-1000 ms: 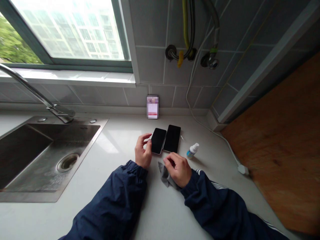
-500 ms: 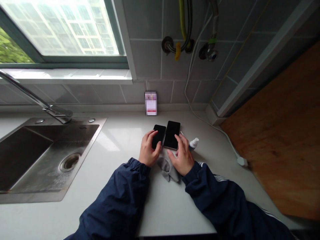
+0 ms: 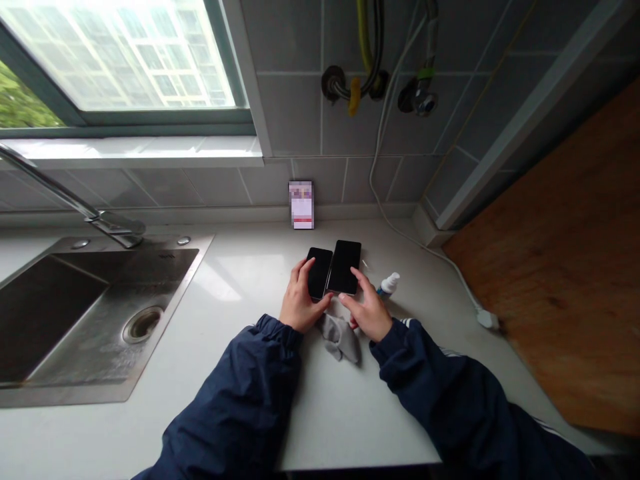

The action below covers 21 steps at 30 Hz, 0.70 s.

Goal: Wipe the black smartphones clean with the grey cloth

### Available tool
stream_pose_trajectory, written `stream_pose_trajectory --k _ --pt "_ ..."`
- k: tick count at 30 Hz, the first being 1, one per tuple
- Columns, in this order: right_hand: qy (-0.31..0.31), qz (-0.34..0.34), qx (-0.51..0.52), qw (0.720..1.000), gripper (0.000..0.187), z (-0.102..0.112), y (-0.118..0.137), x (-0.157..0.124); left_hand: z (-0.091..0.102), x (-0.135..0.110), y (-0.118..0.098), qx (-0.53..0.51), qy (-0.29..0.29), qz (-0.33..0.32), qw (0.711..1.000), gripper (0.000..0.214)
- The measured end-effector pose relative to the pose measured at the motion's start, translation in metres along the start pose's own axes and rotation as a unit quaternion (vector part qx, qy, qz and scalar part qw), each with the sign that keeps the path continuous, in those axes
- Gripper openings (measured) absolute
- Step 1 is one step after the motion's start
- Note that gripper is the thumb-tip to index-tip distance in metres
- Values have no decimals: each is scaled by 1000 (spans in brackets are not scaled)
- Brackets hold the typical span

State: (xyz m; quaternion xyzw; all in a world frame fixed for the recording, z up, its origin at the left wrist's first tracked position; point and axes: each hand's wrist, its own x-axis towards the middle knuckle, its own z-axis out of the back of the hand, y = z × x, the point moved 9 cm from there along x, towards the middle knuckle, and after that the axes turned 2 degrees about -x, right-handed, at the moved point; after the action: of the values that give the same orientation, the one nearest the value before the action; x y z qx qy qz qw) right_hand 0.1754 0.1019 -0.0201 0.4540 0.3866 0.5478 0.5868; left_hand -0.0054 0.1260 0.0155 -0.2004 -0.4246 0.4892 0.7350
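Two black smartphones lie face up, side by side, on the white countertop (image 3: 240, 293). My left hand (image 3: 301, 300) grips the left phone (image 3: 319, 273) along its left and near edges. On the right phone (image 3: 344, 267), my right hand (image 3: 367, 307) pinches the near right corner. A crumpled grey cloth (image 3: 340, 339) lies under and between my wrists, touching neither hand's grip. To the right stands a small spray bottle (image 3: 387, 287) with a white cap and blue label.
Left of my hands sits a steel sink (image 3: 170, 293) with a faucet (image 3: 115, 227). A pixelated card (image 3: 301, 205) leans on the tiled wall. A white cable (image 3: 385, 200) runs down to the counter, ending beside a wooden board (image 3: 550, 300).
My right hand has left the cloth and now holds the right phone's near corner. My left hand has moved onto the left phone's edge. The cloth lies loose on the counter.
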Motion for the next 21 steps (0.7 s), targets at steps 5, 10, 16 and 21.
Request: stream_pose_trajectory --k 5,10,16,21 --pt "44 -73 91 992 52 -13 -11 5 0 0 2 -4 -4 4 1000 81" --pt "48 -92 166 981 48 -18 -16 9 1 -1 0 -11 -5 3 1000 80" --pt "28 -93 220 971 52 -18 -13 4 -1 -1 3 -11 1 12 1000 82" --pt "13 -78 237 968 53 -16 -13 3 -3 0 5 -22 15 -2 1000 83"
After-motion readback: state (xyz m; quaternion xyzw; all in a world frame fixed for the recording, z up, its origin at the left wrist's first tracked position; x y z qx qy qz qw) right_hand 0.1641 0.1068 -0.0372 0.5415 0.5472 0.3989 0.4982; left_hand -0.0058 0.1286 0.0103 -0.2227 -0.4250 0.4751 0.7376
